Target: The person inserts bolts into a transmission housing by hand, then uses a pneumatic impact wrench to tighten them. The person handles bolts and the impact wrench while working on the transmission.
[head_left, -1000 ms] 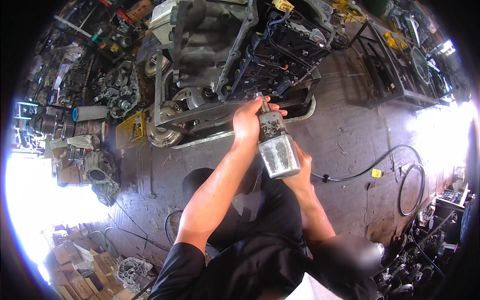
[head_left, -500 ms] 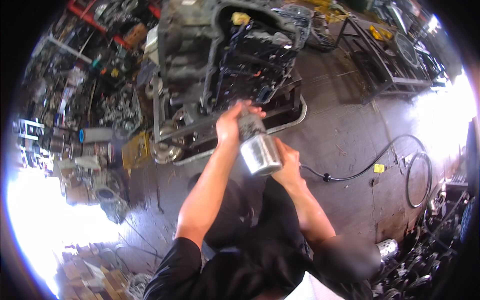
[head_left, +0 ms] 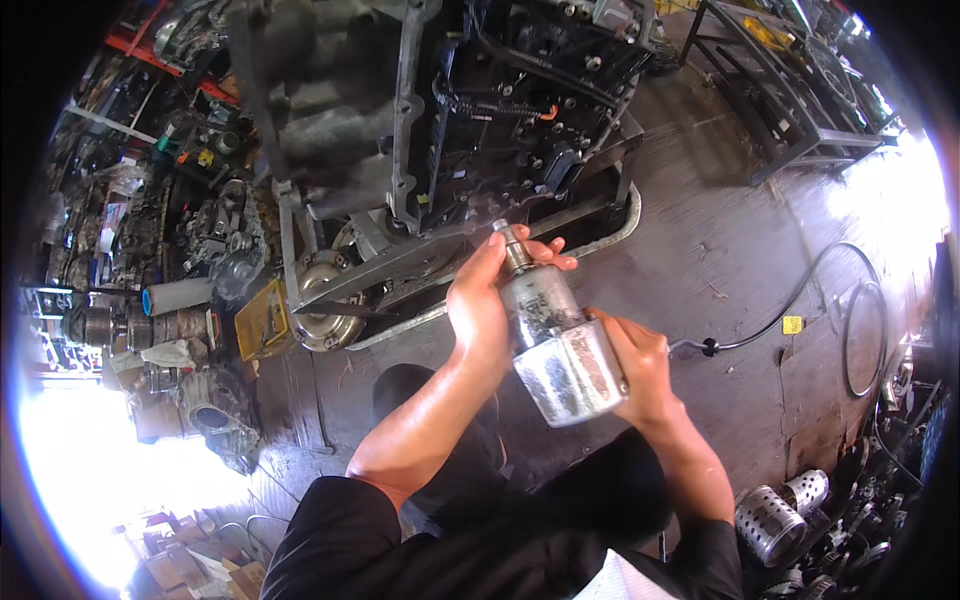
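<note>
An air impact wrench (head_left: pixel 565 365) with a silver body and worn dark front section is in both my hands, angled up and away to the left. My right hand (head_left: pixel 648 372) wraps its handle, which is mostly hidden, and an air hose (head_left: pixel 770 330) runs off to the right from there. Around the front section, my left hand (head_left: pixel 482 315) has its thumb and fingertips at the narrow metal socket (head_left: pixel 515 248). Just beyond the socket's tip stands a big open gearbox casing (head_left: pixel 330 110), with dark inner parts, bolts and an orange-tipped wire harness (head_left: pixel 515 112).
A metal frame stand (head_left: pixel 630 215) carries the casing. Yellow bin (head_left: pixel 263 320) and piled machine parts lie at left. A black metal rack (head_left: pixel 790 140) stands far right, and perforated metal drums (head_left: pixel 770 525) sit among loose parts near right. Cardboard boxes (head_left: pixel 190 555) lie near left.
The wrench and both hands have shifted right and nearer to me in the picture. The casing appears larger, and the socket is now visible between my left fingers.
</note>
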The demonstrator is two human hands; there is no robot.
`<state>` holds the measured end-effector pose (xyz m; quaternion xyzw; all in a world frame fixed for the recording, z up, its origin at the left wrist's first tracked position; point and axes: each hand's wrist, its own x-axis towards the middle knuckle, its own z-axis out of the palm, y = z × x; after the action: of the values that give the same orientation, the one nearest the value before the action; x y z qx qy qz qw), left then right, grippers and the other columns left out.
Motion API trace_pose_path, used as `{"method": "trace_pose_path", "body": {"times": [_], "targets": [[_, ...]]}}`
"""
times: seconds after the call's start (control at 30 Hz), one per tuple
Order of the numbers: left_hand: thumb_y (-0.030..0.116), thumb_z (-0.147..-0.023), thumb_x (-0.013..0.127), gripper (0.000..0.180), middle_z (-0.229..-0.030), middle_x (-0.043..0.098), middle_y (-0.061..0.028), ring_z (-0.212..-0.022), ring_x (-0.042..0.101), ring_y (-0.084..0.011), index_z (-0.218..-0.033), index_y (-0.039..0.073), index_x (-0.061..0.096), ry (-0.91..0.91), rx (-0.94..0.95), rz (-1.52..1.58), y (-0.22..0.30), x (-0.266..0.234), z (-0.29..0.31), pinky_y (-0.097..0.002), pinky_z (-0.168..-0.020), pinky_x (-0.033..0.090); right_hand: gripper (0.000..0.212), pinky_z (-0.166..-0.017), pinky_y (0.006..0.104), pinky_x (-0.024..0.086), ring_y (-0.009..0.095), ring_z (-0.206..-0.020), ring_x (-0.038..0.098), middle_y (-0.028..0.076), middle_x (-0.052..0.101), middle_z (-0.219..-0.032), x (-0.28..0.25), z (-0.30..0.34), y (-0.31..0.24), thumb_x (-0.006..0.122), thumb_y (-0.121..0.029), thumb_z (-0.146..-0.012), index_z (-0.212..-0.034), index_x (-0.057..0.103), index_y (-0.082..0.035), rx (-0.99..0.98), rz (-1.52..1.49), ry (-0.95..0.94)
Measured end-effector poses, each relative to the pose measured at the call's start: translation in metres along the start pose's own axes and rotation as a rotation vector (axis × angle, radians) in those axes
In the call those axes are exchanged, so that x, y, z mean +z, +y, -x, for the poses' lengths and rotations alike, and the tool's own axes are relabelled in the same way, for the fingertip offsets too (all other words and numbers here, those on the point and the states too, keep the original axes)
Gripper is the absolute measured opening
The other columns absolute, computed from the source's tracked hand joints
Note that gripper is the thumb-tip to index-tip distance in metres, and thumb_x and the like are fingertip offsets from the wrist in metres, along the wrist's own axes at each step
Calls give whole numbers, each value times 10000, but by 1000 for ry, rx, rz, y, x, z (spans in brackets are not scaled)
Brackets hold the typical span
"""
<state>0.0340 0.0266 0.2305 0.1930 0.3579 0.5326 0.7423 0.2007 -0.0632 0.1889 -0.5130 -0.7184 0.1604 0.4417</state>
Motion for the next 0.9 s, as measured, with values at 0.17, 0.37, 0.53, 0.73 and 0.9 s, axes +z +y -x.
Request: {"method": "trace_pose_path", "body": {"times": [0.17, 0.37, 0.53, 0.73, 0.9], "targets": [[230, -1085, 374, 329, -890, 681, -202, -1019, 683, -393, -1156, -52, 528, -60, 20, -6, -8, -6, 0, -480, -1078, 459, 516, -611, 390, 514, 327, -665, 655, 158, 636, -766, 8, 14, 4, 763, -117, -685, -1162, 659, 51, 63, -46, 2], [235, -1085, 385, 328, -905, 688, -207, -1015, 688, -388, -1155, -53, 525, -62, -40, 2, -2, -7, 0, -481, -1037, 486, 497, -661, 381, 544, 337, -724, 698, 171, 680, -834, 14, 22, -8, 769, -94, -699, -1166, 665, 40, 176, -64, 2], [210, -1083, 387, 307, -901, 689, -207, -991, 692, -378, -1165, -58, 514, -66, -28, 23, -2, -6, -2, -479, -1034, 488, 492, -762, 351, 570, 325, -875, 744, 217, 721, -999, 14, 20, -11, 759, -24, -738, -1214, 654, 43, 306, -243, -35], [211, -1088, 371, 319, -900, 691, -205, -961, 700, -379, -1181, -62, 506, 8, -41, 3, -1, -5, 0, -484, -1008, 506, 471, -777, 337, 568, 283, -903, 748, 215, 726, -1017, 15, 20, -11, 752, 0, -764, -1222, 653, 41, 306, -274, -59], [225, -1089, 375, 338, -919, 689, -202, -975, 697, -387, -1212, -66, 497, 7, -40, -13, 1, -2, 0, -484, -984, 518, 449, -747, 326, 563, 231, -848, 738, 176, 733, -961, 17, 19, -13, 774, 3, -750, -1186, 666, 23, 312, -296, -32]]}}
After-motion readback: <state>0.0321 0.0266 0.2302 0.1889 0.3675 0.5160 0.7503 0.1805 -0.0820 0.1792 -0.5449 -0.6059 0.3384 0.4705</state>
